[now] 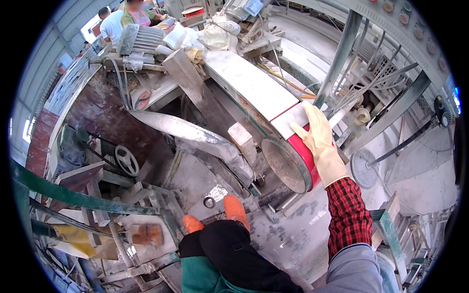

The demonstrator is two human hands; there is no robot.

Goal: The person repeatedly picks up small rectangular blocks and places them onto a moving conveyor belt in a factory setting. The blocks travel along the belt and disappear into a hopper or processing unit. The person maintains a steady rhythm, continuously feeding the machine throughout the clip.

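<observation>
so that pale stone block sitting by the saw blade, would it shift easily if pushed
Probably not easily. The stone block looks solid and thick, so likely heavy for its size. Its flat faces and squared shape suggest it would slide or tip, not roll. Grey dust coats the machine bed around it, so it might skid once moving. The right hand, gloved, rests on the red blade guard, not the block.

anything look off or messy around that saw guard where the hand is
Grey-white dust cakes the red-and-white saw guard, which the gloved right hand rests on. A loose pale block sits tilted beside the blade. Nothing looks broken.
</observation>
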